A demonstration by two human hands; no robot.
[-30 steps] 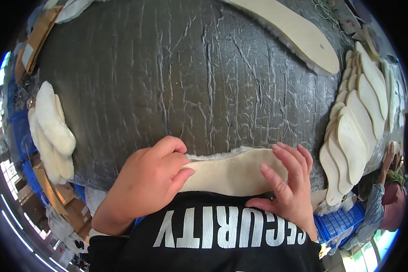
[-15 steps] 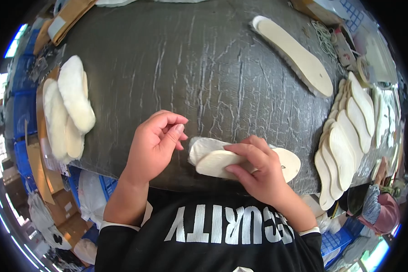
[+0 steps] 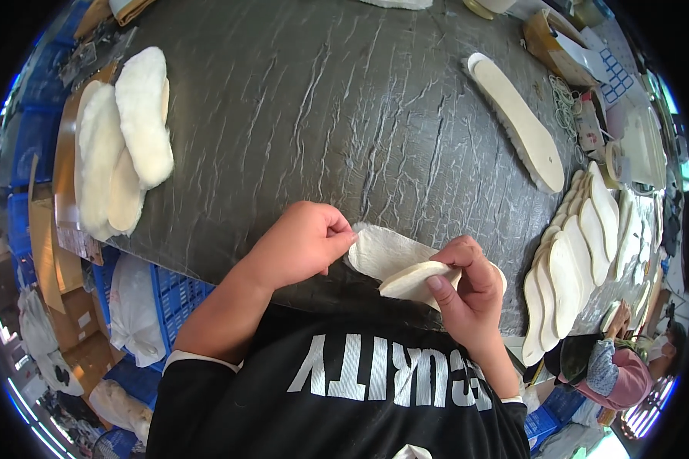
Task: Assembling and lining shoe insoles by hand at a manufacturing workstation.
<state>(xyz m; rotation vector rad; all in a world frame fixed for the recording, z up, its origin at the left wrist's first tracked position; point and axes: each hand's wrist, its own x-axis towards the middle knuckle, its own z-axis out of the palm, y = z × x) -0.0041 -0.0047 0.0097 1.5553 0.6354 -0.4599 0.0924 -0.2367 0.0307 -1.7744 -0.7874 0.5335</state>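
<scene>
Near the table's front edge lies a fluffy insole piece (image 3: 390, 249), its pale backing side up and fleece showing at its rim. My left hand (image 3: 306, 245) pinches its left end between thumb and fingertips. A smooth cream insole (image 3: 413, 281) is in my right hand (image 3: 471, 287), thumb below and fingers above, its left end lifted and bent up off the fleece piece. The right end of the insole is mostly hidden behind my right hand.
Fleece insoles (image 3: 142, 115) are piled at the left edge. Far right lies a single insole (image 3: 520, 122) beside coiled cord (image 3: 564, 103). Overlapping cream insoles (image 3: 566, 268) fan along the right edge. A person (image 3: 620, 367) works beyond them. Blue crates (image 3: 176, 306) stand below the table's left.
My left hand has moved right and taken the end of the fleece piece. My right hand has bent the cream insole up, baring more of the backing. The view has shifted.
</scene>
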